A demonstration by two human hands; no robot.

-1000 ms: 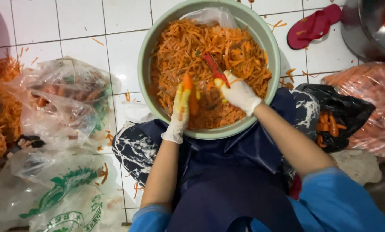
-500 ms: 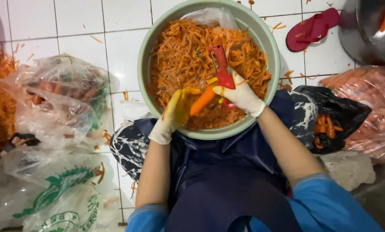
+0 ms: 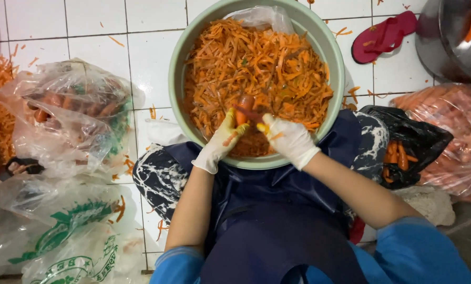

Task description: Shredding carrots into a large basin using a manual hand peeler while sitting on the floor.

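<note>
Both my hands wear white gloves and work over a pale green basin full of orange carrot peelings. My left hand grips a carrot that points away from me over the basin's near side. My right hand holds a red peeler with its blade laid across the carrot. The peeler's handle is hidden inside the glove.
Clear plastic bags of carrots lie on the white tiled floor to the left, with printed bags nearer me. To the right are a black bag with carrots, a pink-tinted bag, a red sandal and a metal pot.
The carrot has turned from lying slanted to pointing away from me. My right hand drew the peeler back toward me, and both hands came closer together at the basin's near side.
</note>
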